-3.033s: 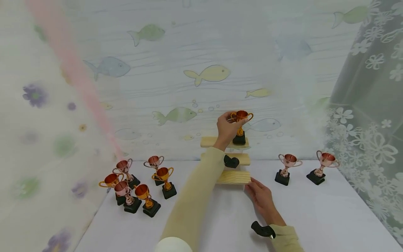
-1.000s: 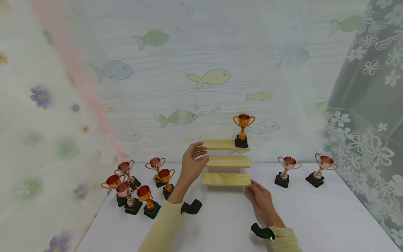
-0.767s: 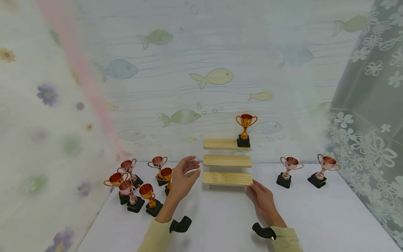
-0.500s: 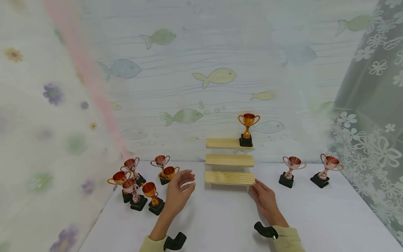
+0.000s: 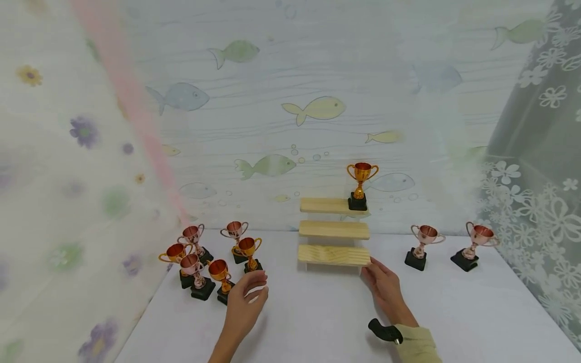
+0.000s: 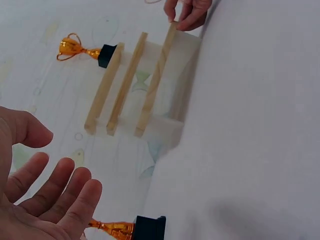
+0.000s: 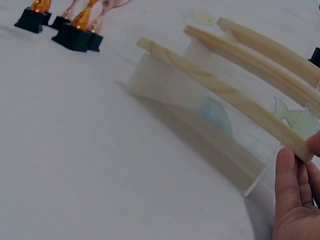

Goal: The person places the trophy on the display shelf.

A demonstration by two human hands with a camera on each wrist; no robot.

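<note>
A three-step wooden display stand [image 5: 334,255] on clear supports stands near the back wall. On the right end of its top step sits a gold trophy cup [image 5: 362,174] with a black base. My right hand [image 5: 385,290] pinches the right end of the lowest step, with thumb above and fingers below in the right wrist view. To the left, my left hand [image 5: 246,302] hangs over the table with loosely bent fingers and holds nothing. Just beyond it are a gold trophy [image 5: 220,272], partly hidden by the hand, and another gold trophy [image 5: 248,247].
More gold and rose-gold trophies crowd the left, including a rose-gold one [image 5: 192,267] at the front. Two stand right of the stand: a rose-gold trophy [image 5: 425,236] and a farther rose-gold trophy [image 5: 480,236]. A fish-print cloth [image 5: 272,131] hangs behind the white table [image 5: 313,322].
My left hand has let go of the gold trophy on the top step and moved down and left toward the left trophies. My right hand stays at the lowest step.
</note>
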